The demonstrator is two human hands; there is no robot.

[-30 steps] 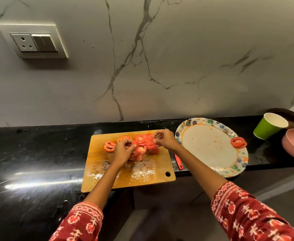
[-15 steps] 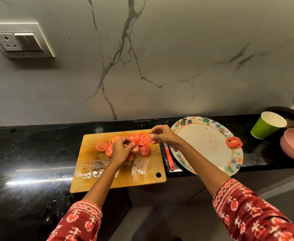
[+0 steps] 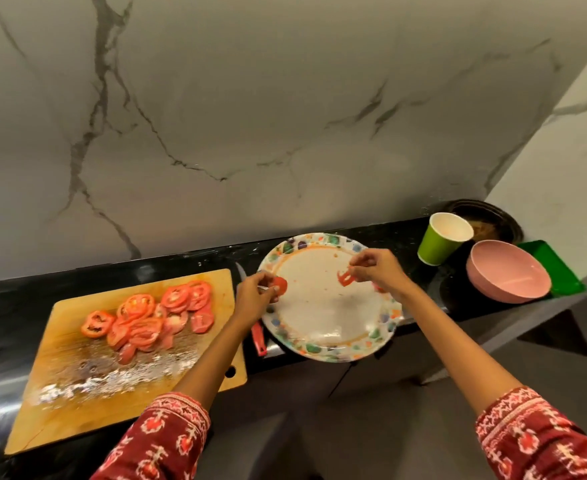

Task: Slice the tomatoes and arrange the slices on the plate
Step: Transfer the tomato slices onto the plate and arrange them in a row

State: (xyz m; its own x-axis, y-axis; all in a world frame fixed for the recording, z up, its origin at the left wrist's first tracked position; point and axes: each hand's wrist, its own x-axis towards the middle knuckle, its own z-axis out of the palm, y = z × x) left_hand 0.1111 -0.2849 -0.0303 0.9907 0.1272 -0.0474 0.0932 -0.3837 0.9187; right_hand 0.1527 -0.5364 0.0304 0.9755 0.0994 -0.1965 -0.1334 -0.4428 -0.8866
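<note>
Several red tomato slices (image 3: 148, 318) lie heaped on the wooden cutting board (image 3: 87, 396) at the left. A white plate with a colourful speckled rim (image 3: 323, 320) sits to its right on the black counter. My left hand (image 3: 255, 296) pinches a tomato slice (image 3: 281, 284) over the plate's left rim. My right hand (image 3: 377, 270) pinches a ring-shaped tomato slice (image 3: 345, 278) above the plate's right half. A bit of another slice (image 3: 379, 289) peeks out under my right wrist.
A red-handled knife (image 3: 258, 337) lies between board and plate, partly under my left arm. At the right stand a green paper cup (image 3: 443, 242), a pink bowl (image 3: 508, 275), a green tray (image 3: 555, 271) and a dark dish (image 3: 486, 220). The marble wall rises behind; the counter's front edge is close.
Both hands have left the cutting board and moved right to the plate, each carrying a tomato slice. The view has shifted right.
</note>
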